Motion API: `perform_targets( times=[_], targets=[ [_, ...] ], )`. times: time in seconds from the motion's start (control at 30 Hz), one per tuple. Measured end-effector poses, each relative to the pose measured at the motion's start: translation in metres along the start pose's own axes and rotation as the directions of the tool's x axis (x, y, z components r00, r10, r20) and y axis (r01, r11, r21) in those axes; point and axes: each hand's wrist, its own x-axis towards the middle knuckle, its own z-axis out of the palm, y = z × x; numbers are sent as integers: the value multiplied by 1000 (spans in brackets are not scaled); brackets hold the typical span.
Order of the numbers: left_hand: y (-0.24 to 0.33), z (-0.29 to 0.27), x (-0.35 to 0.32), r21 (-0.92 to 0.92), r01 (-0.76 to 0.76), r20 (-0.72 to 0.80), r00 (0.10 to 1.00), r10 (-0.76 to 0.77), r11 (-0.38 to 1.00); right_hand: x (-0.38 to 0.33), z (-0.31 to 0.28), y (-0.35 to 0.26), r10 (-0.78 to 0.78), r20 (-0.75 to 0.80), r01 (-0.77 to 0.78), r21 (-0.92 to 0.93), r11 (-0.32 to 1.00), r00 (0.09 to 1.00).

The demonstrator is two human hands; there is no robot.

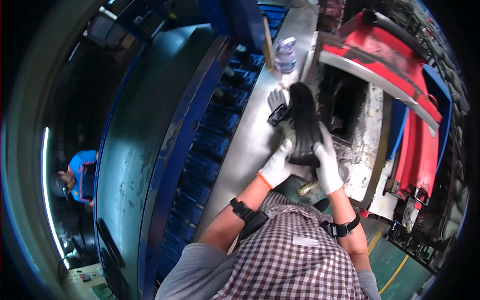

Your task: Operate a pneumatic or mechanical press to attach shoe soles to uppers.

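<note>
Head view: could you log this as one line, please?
left hand: holding long black piece; right hand: holding same piece; nearby: plastic bottle, red machine part

Gripping 1 long black piece (305,117) near its lower end, white-gloved left hand (276,166) on the left, white-gloved right hand (327,167) on the right. Holding it near metal bench (244,145) and red machine (377,57), tilted leftward at the top. Also in view: gray glove (276,99) just left, 1 clear bottle (285,57) farther up, blue rollers (200,155), 1 co-worker (80,170) far left.
</note>
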Motion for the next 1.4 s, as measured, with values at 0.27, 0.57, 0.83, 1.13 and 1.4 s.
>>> perform_targets(
  times=[0.27,0.57,0.83,1.13,1.4],
  targets=[
    [43,-83,-44,-248,-276,-583,808,85,928,-16,-5,8,-292,297,402,-809,429,909],
    [117,-350,-43,453,-170,-812,326,484,875,-25,-14,29,-278,116,204,-928,312,954],
    [181,-373,-25,734,363,-666,223,712,573,-21,-18,33,-338,135,228,-941,252,931],
    [92,-482,-148,722,299,-417,-530,738,623,-25,-17,44,-310,102,180,-955,237,945],
    [122,-604,-255,561,164,-781,431,453,812,-27,-26,50,-250,71,126,-969,211,966]
  ],
)
